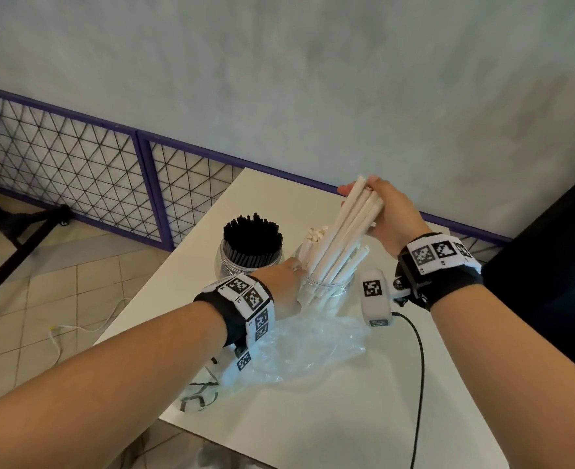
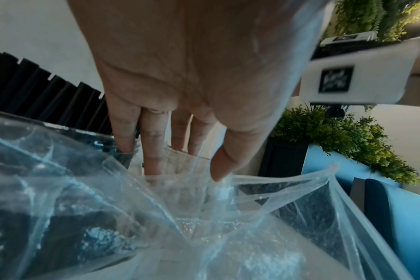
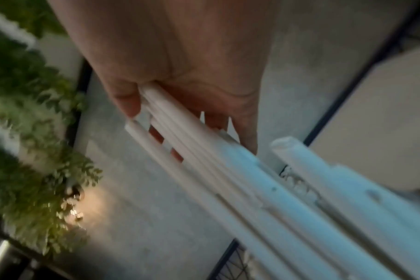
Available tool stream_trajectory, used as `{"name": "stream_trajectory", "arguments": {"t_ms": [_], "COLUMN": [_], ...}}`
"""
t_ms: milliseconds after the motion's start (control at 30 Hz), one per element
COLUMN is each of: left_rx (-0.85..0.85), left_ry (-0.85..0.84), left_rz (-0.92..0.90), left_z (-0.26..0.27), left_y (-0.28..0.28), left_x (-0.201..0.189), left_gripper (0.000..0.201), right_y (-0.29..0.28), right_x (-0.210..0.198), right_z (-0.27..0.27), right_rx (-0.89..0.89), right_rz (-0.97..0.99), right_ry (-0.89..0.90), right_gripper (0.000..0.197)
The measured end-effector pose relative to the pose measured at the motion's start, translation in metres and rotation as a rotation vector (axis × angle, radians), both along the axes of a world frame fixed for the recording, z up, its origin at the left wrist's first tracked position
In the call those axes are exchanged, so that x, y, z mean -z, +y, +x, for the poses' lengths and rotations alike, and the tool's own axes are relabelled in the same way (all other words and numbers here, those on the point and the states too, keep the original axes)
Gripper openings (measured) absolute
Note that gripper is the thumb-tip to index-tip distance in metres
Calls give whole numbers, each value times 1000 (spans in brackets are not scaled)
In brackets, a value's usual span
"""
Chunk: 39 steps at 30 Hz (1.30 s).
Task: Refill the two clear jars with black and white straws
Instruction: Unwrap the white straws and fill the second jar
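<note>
Two clear jars stand side by side on the white table point(image 1: 330, 418). The left jar point(image 1: 225, 264) is packed with black straws point(image 1: 252, 236). The right jar point(image 1: 330, 287) holds white straws. My right hand point(image 1: 386, 211) grips the upper ends of a bundle of white straws point(image 1: 342, 238) that leans with its lower ends inside that jar; the same bundle point(image 3: 204, 159) crosses the right wrist view under my fingers. My left hand point(image 1: 288, 282) rests against the left side of the white-straw jar, fingers point(image 2: 153, 144) straight along the glass.
A crumpled clear plastic bag point(image 1: 306, 346) lies on the table just in front of the jars and fills the lower left wrist view. A black cable point(image 1: 420, 367) trails across the table on the right. A purple wire fence point(image 1: 110, 170) stands behind the table.
</note>
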<state>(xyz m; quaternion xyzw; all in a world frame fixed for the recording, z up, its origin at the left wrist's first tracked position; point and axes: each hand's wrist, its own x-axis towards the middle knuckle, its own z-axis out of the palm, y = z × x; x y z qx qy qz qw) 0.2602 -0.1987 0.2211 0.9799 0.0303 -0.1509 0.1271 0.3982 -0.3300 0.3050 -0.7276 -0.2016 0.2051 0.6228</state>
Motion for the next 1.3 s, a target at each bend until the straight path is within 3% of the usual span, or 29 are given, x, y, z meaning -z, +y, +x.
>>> {"name": "stream_trajectory", "arguments": {"t_ms": [67, 133, 267, 367, 667, 800, 867, 1000, 1067, 1133, 1200, 1233, 1300], "left_rx": [3, -1, -7, -20, -39, -40, -23, -19, -13, -9, -10, -12, -14], "left_ry": [4, 7, 26, 33, 52, 31, 29, 25, 26, 24, 24, 26, 30], "left_rz": [-3, -8, 0, -4, -6, -17, -6, -4, -3, -7, -17, -20, -25], "left_z": [0, 0, 1, 2, 4, 3, 3, 3, 2, 2, 2, 2, 2], "left_y": [0, -1, -1, -2, -3, -1, 1, 3, 3, 3, 2, 1, 1], "left_x": [-2, -3, -4, -6, -5, -3, -2, -1, -1, -1, -2, -3, -4], "left_gripper": [58, 56, 56, 56, 61, 60, 62, 65, 65, 65, 64, 63, 63], "right_y": [0, 3, 13, 17, 25, 19, 11, -15, -29, -36, -35, -32, -24], "right_x": [0, 1, 0, 6, -4, 16, 31, 46, 60, 73, 82, 80, 69], "right_z": [-1, -3, -3, 4, -14, -9, -7, -11, -15, -19, -18, -17, -16], "right_rx": [5, 6, -18, -90, -235, -141, -71, 165, 225, 103, 17, 24, 51], "right_rz": [49, 19, -90, -186, -195, -216, -244, -100, -147, -298, -396, -397, -368], "right_ry": [30, -40, -156, -218, -431, -368, -359, -332, -319, -355, -441, -483, -588], "right_gripper": [54, 59, 14, 12, 19, 16, 28, 77, 83, 72, 40, 25, 13]}}
